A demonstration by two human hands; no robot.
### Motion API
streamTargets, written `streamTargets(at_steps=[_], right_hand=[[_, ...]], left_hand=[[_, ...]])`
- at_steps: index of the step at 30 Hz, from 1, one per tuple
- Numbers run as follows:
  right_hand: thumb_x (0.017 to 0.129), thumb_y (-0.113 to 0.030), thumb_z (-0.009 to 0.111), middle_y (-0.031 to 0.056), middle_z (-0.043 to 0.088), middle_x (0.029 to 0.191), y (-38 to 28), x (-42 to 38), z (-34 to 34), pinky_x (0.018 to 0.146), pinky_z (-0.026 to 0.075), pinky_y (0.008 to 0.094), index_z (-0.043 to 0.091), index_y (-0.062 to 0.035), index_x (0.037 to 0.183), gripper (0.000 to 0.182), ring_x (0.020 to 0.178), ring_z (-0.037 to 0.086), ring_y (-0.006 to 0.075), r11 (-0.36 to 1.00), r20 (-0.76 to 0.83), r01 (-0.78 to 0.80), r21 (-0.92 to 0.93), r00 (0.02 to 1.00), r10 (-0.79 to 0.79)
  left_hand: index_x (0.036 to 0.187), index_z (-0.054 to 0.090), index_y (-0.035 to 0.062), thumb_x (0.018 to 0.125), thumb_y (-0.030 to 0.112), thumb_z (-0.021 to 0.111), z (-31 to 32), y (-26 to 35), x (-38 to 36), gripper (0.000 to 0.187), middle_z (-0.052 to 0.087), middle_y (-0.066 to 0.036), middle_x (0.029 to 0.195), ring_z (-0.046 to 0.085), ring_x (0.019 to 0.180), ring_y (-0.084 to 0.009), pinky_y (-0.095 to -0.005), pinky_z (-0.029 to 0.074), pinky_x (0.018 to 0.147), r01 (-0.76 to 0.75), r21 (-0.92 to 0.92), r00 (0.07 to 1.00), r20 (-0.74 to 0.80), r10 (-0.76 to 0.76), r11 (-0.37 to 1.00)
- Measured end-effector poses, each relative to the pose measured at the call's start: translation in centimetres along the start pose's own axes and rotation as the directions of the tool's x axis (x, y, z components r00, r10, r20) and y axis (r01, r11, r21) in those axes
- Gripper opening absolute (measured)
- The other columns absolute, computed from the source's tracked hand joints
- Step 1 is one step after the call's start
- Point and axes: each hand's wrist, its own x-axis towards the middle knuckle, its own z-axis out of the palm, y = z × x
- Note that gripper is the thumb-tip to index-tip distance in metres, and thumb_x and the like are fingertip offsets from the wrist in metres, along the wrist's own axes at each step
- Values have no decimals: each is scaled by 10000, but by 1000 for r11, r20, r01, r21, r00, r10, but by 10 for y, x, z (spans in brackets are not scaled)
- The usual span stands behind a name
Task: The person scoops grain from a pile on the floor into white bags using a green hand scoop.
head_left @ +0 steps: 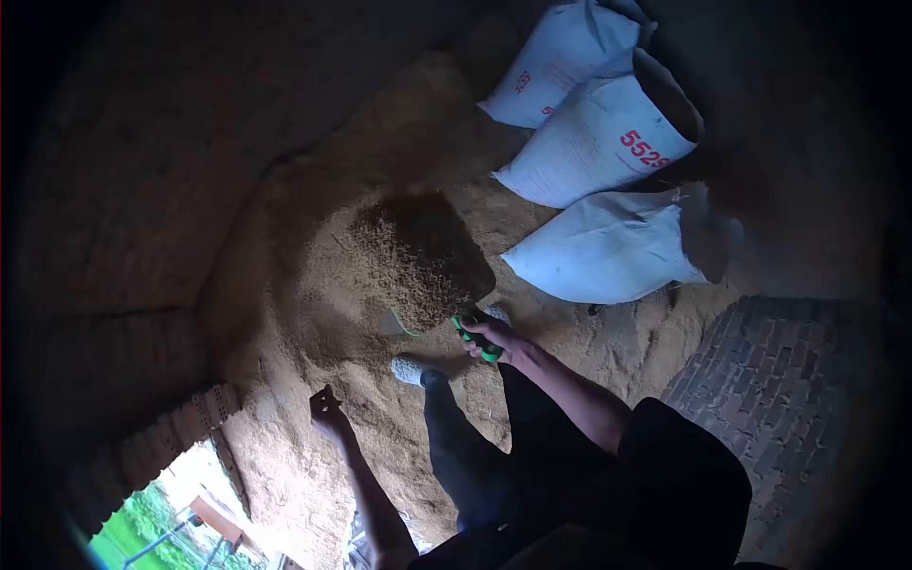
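My right hand [486,337] is wrapped round a green handle [474,340], low in the middle of the view. Beyond it, loose brown grainy material [385,256] is spilling in a blur beside a dark, shadowed shape, so the tool's head cannot be made out clearly. A thin green curved edge [404,325] shows just left of the handle. My left hand [326,407] hangs lower left over the brown heap [370,389], fingers curled; whether it holds anything is too dark to tell.
Three white sacks [598,138] lean at the upper right, one marked in red. My feet [408,369] stand in the loose material. A brick surface [760,370] lies at the right, a brick edge [195,413] and bright opening at the lower left.
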Motion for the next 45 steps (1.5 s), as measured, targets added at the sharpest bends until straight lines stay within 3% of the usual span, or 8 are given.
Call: streamTargets(at_steps=[10,18,23,33,35,38,43,45], right_hand=[[917,-138,567,74,521,861,-105,-297,-14,480,391,208,468,-62,1024,165,608,474,94,916,0,299,267,951,-310],[877,-89,591,150,532,905,-135,-448,-88,478,475,189,428,-70,1158,325,618,514,131,784,-248,530,324,847,-470],[870,-45,574,179,513,907,-154,-499,-153,476,476,194,395,-111,1220,399,616,510,148,775,-356,555,301,820,-449],[895,-101,577,156,530,867,-218,-518,-213,441,467,197,409,-176,1224,376,560,500,130,971,-565,229,68,811,-152],[899,-101,573,160,539,864,-240,-514,-196,440,459,211,382,-201,1304,459,562,498,137,991,-665,34,-128,738,-111],[906,-105,557,159,554,846,-272,-492,-203,443,463,236,401,-126,1219,350,580,526,162,964,-654,-123,-237,754,-64],[902,-135,559,158,595,837,-332,-442,-207,493,490,308,445,-106,1297,412,632,567,176,715,-702,-392,-579,686,-192],[885,-150,531,173,621,814,-351,-421,-209,556,516,352,491,-79,1281,405,658,606,199,215,-640,-610,-762,662,-389]], left_hand=[[1077,658,61,888,205,634,139,188,-104,239,654,-144,999,635,929,-272,-370,510,812,-489,-112,780,389,491,865],[1081,638,93,837,248,662,260,349,-293,290,585,-51,1101,509,1138,-202,-383,340,980,-906,-365,41,424,905,213],[1303,484,29,828,175,591,309,393,-363,509,425,-155,1369,293,1367,-262,-519,221,1103,-939,-213,-343,496,798,-271],[1054,640,68,764,143,594,350,397,-372,303,602,-93,1057,525,1085,-248,-460,305,1066,-890,-252,-437,712,549,-381],[890,670,88,747,146,605,351,393,-374,167,604,-68,959,549,1003,-233,-407,334,1046,-849,-289,-492,126,861,-443],[828,679,93,736,128,609,360,380,-373,122,602,-60,977,545,1006,-226,-374,380,989,-752,-503,-599,253,760,-426],[814,676,98,718,118,623,345,389,-374,112,593,-57,956,544,977,-225,-350,416,920,-779,-544,-562,386,732,-311],[814,676,102,711,112,625,342,391,-370,115,592,-60,937,548,960,-226,-345,422,907,-786,-552,-529,366,766,-279]])
